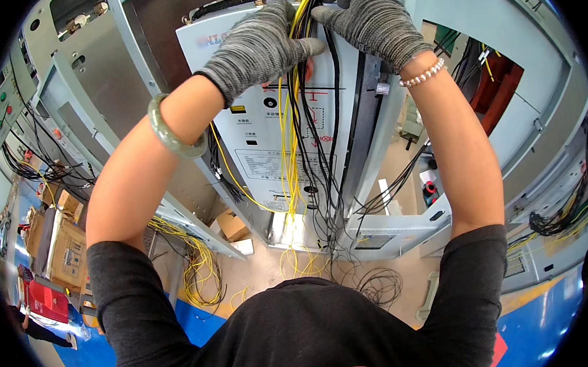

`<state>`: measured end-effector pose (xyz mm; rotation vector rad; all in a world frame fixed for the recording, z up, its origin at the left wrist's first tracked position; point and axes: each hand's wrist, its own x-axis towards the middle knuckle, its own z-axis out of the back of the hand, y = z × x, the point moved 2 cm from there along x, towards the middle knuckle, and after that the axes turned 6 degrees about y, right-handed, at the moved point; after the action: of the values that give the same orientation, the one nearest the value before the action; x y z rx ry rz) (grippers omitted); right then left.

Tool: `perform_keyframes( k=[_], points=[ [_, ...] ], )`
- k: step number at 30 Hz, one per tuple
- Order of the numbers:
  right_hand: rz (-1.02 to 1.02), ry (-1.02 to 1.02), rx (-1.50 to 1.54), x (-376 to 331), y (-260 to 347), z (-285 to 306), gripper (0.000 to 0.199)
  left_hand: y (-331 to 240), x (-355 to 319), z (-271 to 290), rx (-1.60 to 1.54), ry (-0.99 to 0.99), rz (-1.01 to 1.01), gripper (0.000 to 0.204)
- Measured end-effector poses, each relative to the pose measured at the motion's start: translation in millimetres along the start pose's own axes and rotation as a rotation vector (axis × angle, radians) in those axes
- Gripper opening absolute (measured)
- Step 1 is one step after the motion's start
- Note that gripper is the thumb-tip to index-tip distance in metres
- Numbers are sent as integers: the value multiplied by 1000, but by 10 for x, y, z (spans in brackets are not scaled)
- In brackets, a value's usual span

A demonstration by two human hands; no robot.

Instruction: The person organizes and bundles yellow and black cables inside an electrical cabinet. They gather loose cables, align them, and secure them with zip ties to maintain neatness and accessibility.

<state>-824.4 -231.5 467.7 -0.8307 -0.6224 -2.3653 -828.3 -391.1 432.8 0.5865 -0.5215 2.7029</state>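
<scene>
Both my hands wear grey knit gloves and are raised to the top of a light grey equipment panel [251,119]. My left hand [257,46] is closed around the hanging bundle, its thumb lying across the black wires [294,90]. Beside that thumb run yellow wires [291,157], which drop down the panel front to the floor. My right hand [372,20] is closed at the bundle's upper right, fingertips against the black wires; its exact grip is partly hidden. A black wrapped harness [244,0] runs along the panel's top edge.
Coiled yellow wire [202,268] and tangled black wire [379,287] lie on the floor below. Open cabinet frames [500,60] flank the panel. Cardboard boxes [68,255] and a red box [46,301] stand at the left. A small carton [230,225] sits by the panel's base.
</scene>
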Motion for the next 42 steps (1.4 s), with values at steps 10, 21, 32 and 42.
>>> perform_keyframes(
  k=[10,21,32,42],
  points=[
    [-26,25,-164,119,84,50,26,38,198,21,-506,108,-11,33],
    [155,-161,283,160,-259,-14,10,-269,361,123,-926,128,280,27],
    [324,-440,-158,200,-269,-84,8,-346,433,341,-612,120,402,29],
    [155,-56,-158,246,-20,-44,18,-254,347,522,-922,208,292,25]
  ],
)
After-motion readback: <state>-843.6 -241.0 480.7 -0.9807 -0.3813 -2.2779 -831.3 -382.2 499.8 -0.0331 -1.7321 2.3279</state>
